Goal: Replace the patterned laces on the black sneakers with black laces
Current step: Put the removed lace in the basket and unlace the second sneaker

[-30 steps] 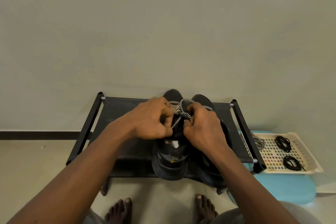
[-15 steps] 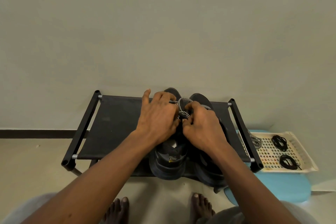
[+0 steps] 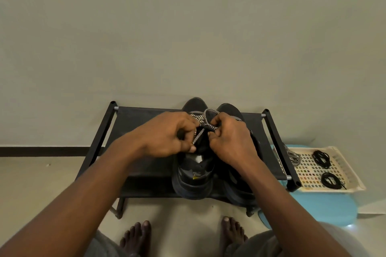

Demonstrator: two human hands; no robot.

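Two black sneakers stand side by side on a black shoe rack, the left sneaker nearer the middle, the right sneaker mostly hidden under my right wrist. A black-and-white patterned lace loops over the left sneaker's upper. My left hand grips one strand of it with curled fingers. My right hand pinches another strand just right of the knot. Two coiled black laces lie in a cream tray at the right.
The cream perforated tray sits on a light-blue stool right of the rack; a removed patterned lace lies at its left edge. A plain wall stands behind. My bare feet rest on the floor in front.
My left hand's fingers, spread over the shoe half a second ago, have curled back around the lace strand. The right hand keeps its pinch near the knot.
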